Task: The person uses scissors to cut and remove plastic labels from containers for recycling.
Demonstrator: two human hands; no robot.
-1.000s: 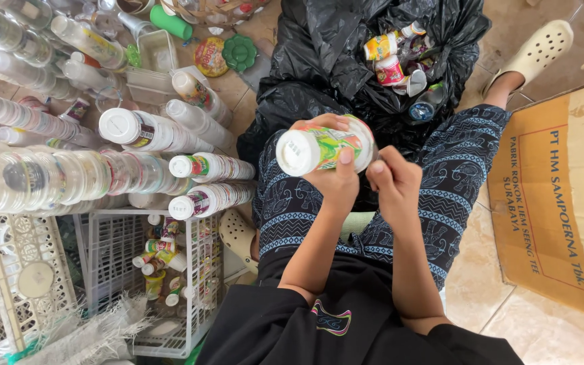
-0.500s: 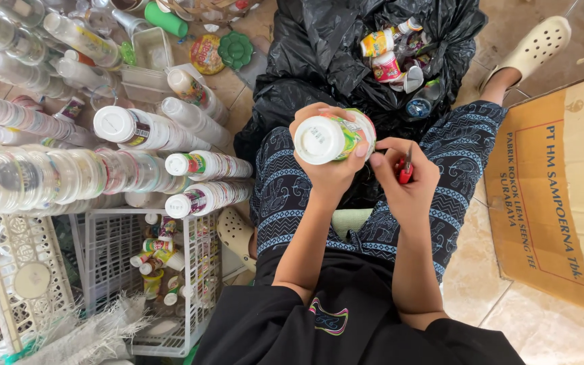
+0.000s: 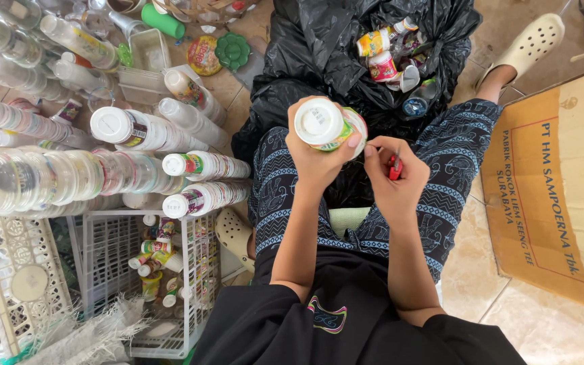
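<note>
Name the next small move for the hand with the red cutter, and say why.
Probably draw the red cutter along the cup's label. The left hand holds the white plastic cup with its label still on, and the right hand has the cutter beside it, thumb touching the cup's edge.

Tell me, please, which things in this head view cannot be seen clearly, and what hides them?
- Red tool: mostly wrapped in the right hand; its kind is unclear.
- Plastic cup: its label is covered by the left hand fingers.
- Black bag: folds hide most of what is inside.
- Cardboard sheet: cut by the right edge.
- White basket: the small bottles inside are too small to tell.
</note>
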